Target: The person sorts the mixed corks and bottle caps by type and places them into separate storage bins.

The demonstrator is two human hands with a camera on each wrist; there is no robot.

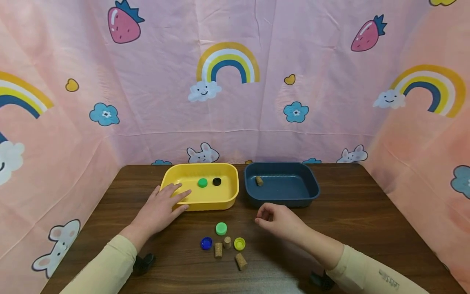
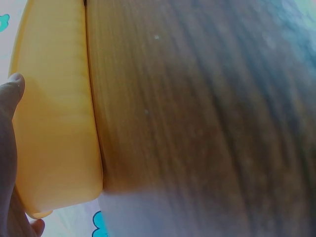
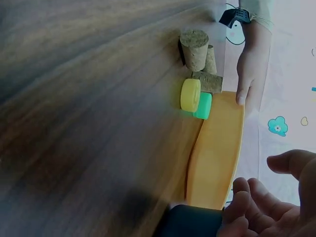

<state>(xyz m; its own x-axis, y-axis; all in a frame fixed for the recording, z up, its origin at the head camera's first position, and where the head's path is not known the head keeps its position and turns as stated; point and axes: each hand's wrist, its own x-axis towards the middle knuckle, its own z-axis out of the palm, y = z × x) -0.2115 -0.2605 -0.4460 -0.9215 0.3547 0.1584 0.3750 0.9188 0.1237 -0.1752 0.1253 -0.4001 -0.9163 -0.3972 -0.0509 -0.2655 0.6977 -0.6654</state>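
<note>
My left hand [image 1: 161,208], fingers spread, rests on the left front rim of a yellow tray [image 1: 205,206]. A green cap [image 1: 202,182] and a black cap [image 1: 217,181] lie in that tray. Just in front of a dark blue tray [image 1: 282,203], my right hand [image 1: 277,220] hovers with fingers loosely bent and nothing between them; its thumb [image 3: 286,163] stands apart from the fingertips. One cork [image 1: 259,181] lies inside the blue tray. Between the hands on the table are a green cap [image 1: 221,228], a blue cap [image 1: 207,243], a yellow cap [image 1: 239,244] and three corks [image 1: 241,261].
Both trays stand side by side at the back of the dark wooden table [image 1: 352,212]. Behind and beside it hangs a pink patterned cloth [image 1: 235,114]. Black wrist straps show at the left wrist [image 1: 144,263] and right wrist [image 1: 323,281].
</note>
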